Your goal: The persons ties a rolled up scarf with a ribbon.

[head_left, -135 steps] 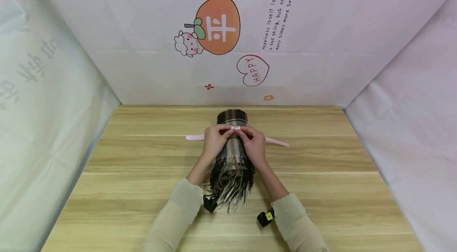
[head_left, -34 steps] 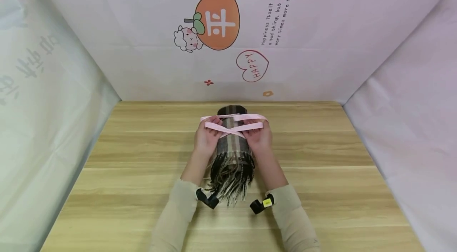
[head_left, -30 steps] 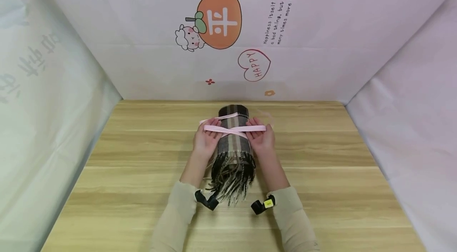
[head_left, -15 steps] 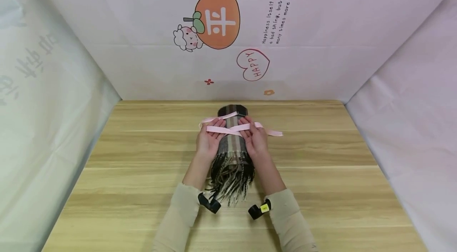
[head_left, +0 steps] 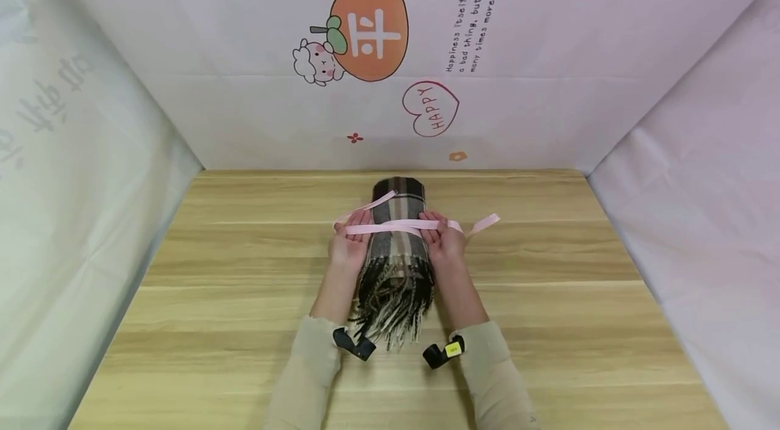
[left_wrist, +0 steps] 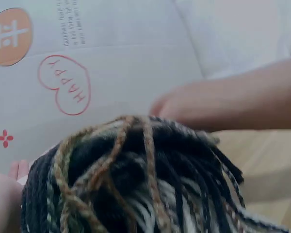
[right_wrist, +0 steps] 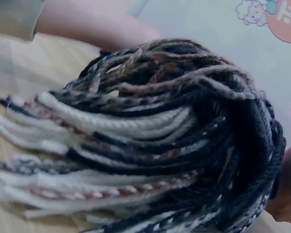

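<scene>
A rolled plaid scarf (head_left: 397, 247) in black, grey, brown and cream lies on the table with its fringe (head_left: 393, 308) toward me. Around its upper half runs a pink ribbon (head_left: 399, 224), crossed over itself on top and stretched sideways. At the roll's left side my left hand (head_left: 349, 246), palm up, holds one end of the ribbon under its thumb. My right hand (head_left: 447, 244) holds the other end at the right side, its loose tail sticking out beyond. In the wrist views, the twisted fringe (left_wrist: 136, 170) (right_wrist: 150, 131) fills most of the picture and hides the ribbon.
A light wooden table (head_left: 548, 294) spreads around the scarf. Behind it stands a white printed sheet (head_left: 530, 118), and pale sheets hang at the left and right. Black wrist cameras (head_left: 355, 343) sit at both cuffs, close to the fringe.
Earlier both hands pinched the ribbon together at the scarf's middle. Since then they have moved apart to either side, and the crossed ribbon now lies straighter. The right tail swung out to the right.
</scene>
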A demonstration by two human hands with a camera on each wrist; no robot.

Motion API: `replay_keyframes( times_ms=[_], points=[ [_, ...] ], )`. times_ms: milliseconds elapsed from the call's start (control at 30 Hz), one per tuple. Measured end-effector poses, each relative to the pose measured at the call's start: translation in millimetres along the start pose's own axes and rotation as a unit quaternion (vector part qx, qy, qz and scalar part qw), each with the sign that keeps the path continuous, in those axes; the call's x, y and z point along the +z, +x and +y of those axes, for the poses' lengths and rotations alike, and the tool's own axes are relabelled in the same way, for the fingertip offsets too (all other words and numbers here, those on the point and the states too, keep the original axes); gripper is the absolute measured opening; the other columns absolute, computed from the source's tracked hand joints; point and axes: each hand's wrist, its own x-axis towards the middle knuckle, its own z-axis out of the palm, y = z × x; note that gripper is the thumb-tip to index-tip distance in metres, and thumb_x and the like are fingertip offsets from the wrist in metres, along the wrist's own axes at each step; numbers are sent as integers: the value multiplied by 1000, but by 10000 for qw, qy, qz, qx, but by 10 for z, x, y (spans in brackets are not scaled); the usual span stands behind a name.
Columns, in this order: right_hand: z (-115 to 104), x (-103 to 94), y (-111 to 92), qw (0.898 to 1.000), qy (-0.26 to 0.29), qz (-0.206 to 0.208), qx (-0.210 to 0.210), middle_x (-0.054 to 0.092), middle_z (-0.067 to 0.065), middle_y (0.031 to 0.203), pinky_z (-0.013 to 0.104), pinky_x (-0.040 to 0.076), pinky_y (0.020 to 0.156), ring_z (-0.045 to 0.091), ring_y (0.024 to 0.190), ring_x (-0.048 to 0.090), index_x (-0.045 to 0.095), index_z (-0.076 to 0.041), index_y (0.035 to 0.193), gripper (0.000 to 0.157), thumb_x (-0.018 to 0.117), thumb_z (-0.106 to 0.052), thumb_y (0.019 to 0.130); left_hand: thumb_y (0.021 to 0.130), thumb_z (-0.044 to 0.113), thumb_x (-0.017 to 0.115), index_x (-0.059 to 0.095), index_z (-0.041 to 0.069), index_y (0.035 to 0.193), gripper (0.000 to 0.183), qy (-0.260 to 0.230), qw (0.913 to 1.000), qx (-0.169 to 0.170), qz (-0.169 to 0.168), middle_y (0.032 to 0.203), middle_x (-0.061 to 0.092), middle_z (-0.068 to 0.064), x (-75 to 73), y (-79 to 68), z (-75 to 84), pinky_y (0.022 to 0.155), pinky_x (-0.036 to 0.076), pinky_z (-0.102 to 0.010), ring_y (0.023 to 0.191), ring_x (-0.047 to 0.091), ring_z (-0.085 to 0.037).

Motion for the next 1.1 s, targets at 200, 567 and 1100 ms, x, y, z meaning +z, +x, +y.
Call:
replay_keyframes(
  times_ms=[200, 567, 1100],
  points=[
    [8, -121, 32, 9990, 325, 68, 285, 73, 4, 81, 25, 54, 96, 12, 79, 72, 33, 2, 152, 46, 26, -4, 108, 110, 20, 24, 47, -7, 122, 38, -813, 9955, -114, 482, 119, 62, -22, -136, 142, 86, 122, 30, -38, 146, 40, -28],
    [4, -170, 32, 9965, 701, 21, 447, 72, 6, 81, 30, 39, 113, 15, 84, 71, 32, 0, 153, 46, 27, -2, 107, 107, 35, 28, 51, -2, 129, 48, -219, 9988, -363, 229, 130, 63, -16, -365, 412, 93, 120, 33, -36, 142, 46, -25],
    [38, -118, -44, 9898, 1297, -480, 355, 74, 9, 94, 32, 31, 120, 20, 145, 40, 52, 0, 130, 36, 27, -15, 109, 102, 43, 18, 54, 1, 115, 57, 1064, 9926, -492, -331, 103, 65, -10, 14, -14, -17, 121, 32, -40, 97, 69, -20]
  ],
)
